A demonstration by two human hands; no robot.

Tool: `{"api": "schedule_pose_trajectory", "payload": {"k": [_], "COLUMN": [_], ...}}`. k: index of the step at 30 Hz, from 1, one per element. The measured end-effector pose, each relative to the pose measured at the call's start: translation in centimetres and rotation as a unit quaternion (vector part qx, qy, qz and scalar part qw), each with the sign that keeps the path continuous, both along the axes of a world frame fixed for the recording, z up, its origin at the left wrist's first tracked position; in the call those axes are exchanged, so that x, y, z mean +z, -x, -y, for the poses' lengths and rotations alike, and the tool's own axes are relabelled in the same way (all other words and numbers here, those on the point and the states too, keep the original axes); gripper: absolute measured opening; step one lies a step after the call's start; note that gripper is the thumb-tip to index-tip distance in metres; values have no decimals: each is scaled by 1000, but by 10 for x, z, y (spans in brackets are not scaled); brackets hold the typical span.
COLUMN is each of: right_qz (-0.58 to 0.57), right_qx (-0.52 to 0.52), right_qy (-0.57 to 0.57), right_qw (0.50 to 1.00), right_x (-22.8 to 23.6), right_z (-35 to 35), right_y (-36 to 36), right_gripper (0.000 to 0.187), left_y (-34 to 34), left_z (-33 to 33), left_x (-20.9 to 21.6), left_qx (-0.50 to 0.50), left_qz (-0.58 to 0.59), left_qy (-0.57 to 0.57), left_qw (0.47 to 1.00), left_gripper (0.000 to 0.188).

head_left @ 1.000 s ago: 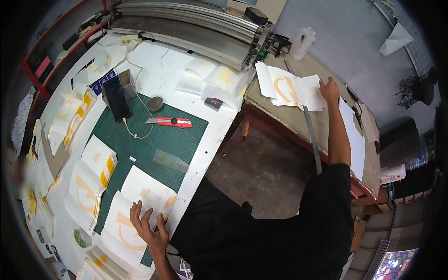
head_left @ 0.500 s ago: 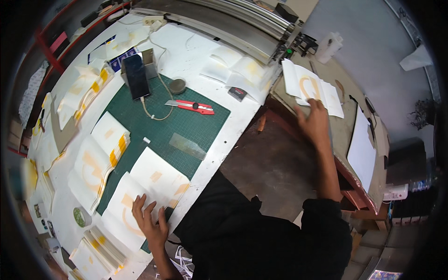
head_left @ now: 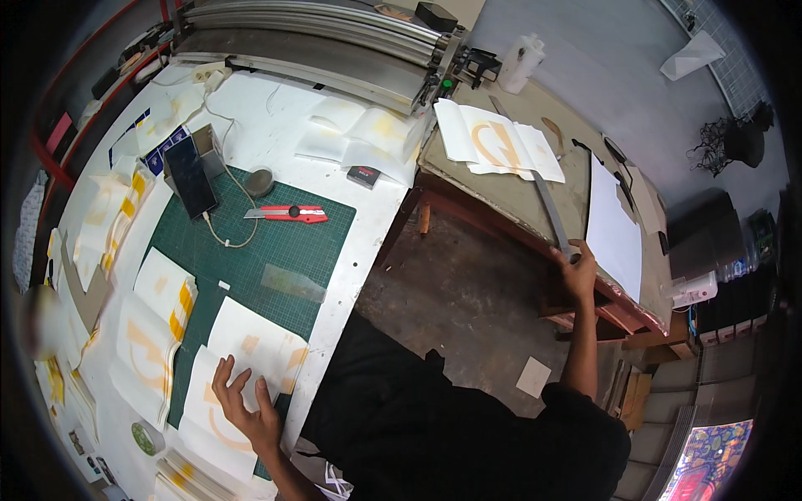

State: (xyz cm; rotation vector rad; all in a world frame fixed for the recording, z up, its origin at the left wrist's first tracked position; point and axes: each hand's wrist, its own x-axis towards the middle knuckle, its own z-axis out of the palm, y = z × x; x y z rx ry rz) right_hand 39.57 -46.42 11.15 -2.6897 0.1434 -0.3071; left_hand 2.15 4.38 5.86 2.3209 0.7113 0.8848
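Note:
My left hand (head_left: 246,409) lies flat with fingers spread on a white sheet with orange shapes (head_left: 255,344), at the near end of a green cutting mat (head_left: 251,250). My right hand (head_left: 576,269) reaches out to the brown side table (head_left: 510,204) and is closed on the near end of a long metal ruler (head_left: 543,188). The ruler runs away from me, past a pile of white sheets with an orange letter shape (head_left: 493,142). A red utility knife (head_left: 292,215) rests on the mat, far from both hands.
A phone (head_left: 190,177) stands propped at the mat's far left with a cable. More printed sheets (head_left: 150,334) cover the white table. A large metal machine (head_left: 334,33) spans the back. A blank white sheet (head_left: 614,225) and a white bottle (head_left: 520,60) are on the side table.
My right hand has pulled back from the pile of sheets to the table's near edge and closed on the ruler's end. My left hand stays on the sheet.

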Motion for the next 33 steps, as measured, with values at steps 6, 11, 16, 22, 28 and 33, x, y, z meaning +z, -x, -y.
{"api": "schedule_pose_trajectory", "payload": {"k": [6,11,16,22,28,33], "right_qz": [97,175,190,111,133,274], "right_qx": [-72,-174,-150,-6,-59,126], "right_qy": [43,94,29,-52,148,35], "right_qw": [992,965,970,992,978,953], "right_x": [10,16,4,-25,4,13], "right_z": [36,33,45,32,-19,-108], "right_y": [-3,-2,0,4,12,17], "right_gripper": [48,49,47,40,62,41], "left_y": [-4,-1,0,-1,8,16], "left_z": [-1,2,3,4,2,-1], "left_x": [-5,-9,-7,-5,1,4], "left_qx": [-12,-12,-2,-12,16,22], "left_qz": [18,12,14,29,39,28], "left_qy": [0,11,23,28,24,26], "left_qw": [1000,1000,1000,999,999,999], "left_gripper": [18,19,18,18,18,18]}}
